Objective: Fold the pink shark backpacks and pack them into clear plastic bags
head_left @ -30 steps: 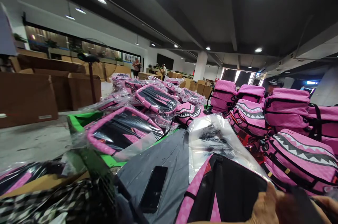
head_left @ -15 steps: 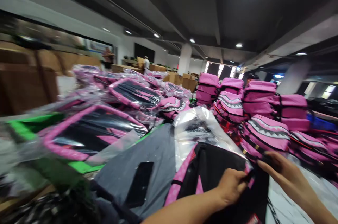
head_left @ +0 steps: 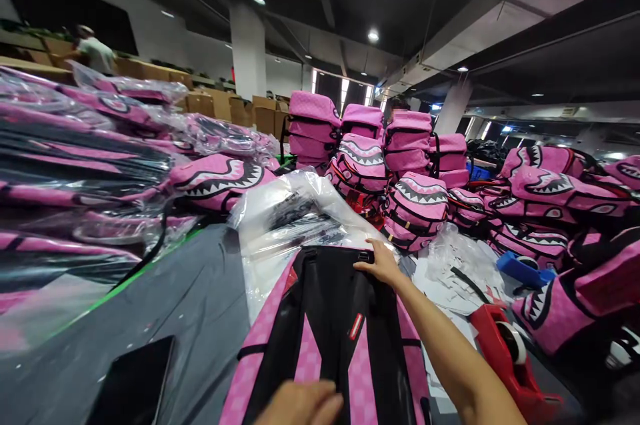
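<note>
A pink and black backpack [head_left: 333, 298] lies in front of me, its black strap side facing up and a small red label on it. At its top right corner is my right hand [head_left: 383, 265], with thumb and fingers closed around the edge beside a small black buckle. My left hand [head_left: 303, 405] is over the lower part of the backpack at the bottom of the view. It is partly cut off and blurred, so its grip does not show. Beyond the backpack's top lies a stack of clear plastic bags [head_left: 295, 225].
A black phone [head_left: 133, 381] rests on the grey surface at left. Bagged backpacks [head_left: 85, 165] are piled beyond it. Pink shark-mouth backpacks [head_left: 417, 208] stand behind and to the right. A red tape dispenser [head_left: 515, 358] is at right. A person [head_left: 95, 51] stands far left.
The view has swung right. The backpack now lies straighter before me. My left hand has left its top edge and moved down; my right hand is now on the top right corner.
</note>
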Tool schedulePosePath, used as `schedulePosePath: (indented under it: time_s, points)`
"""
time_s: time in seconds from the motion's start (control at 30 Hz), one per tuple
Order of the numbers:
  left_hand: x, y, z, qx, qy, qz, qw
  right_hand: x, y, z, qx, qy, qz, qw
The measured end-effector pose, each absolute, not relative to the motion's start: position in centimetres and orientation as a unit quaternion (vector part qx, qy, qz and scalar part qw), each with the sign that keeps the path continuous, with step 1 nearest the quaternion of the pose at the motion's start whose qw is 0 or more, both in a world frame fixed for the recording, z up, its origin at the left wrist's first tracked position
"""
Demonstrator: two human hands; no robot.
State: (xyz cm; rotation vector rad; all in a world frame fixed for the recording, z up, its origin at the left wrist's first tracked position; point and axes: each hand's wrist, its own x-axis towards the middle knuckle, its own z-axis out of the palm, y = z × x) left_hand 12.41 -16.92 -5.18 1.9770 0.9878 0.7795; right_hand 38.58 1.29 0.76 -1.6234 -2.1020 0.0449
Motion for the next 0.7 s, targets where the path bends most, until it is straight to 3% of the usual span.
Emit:
schedulePosePath:
  time_s: [0.13,0.17,0.3,0.43,0.57,0.7]
  points:
    - [9.3,-7.1,-1.5,0.751,0.545,0.37,0.049,39.8,0.6,-2.0,-0.565,-0.778,-0.014,0.275]
    - [9.4,-4.3,-1.1,0.74,0.568,0.36,0.007,40.1,0.5,-2.5,-0.544,-0.788,-0.013,0.29]
    - [11.9,2.8,-1.9,0.777,0.526,0.347,0.006,40.4,0.0,-3.9,-0.488,-0.794,0.014,0.361]
    - [13.5,1.1,-4.8,0.793,0.466,0.393,-0.018,40.1,-2.3,-5.6,-0.476,-0.774,-0.003,0.419]
    - [12.8,-3.2,-8.1,0.803,0.398,0.433,-0.099,40.8,-6.6,-7.7,-0.481,-0.789,-0.009,0.382]
    - [12.1,-4.8,-10.1,0.85,0.394,0.346,-0.054,41.9,-9.3,-8.4,-0.48,-0.815,-0.013,0.325]
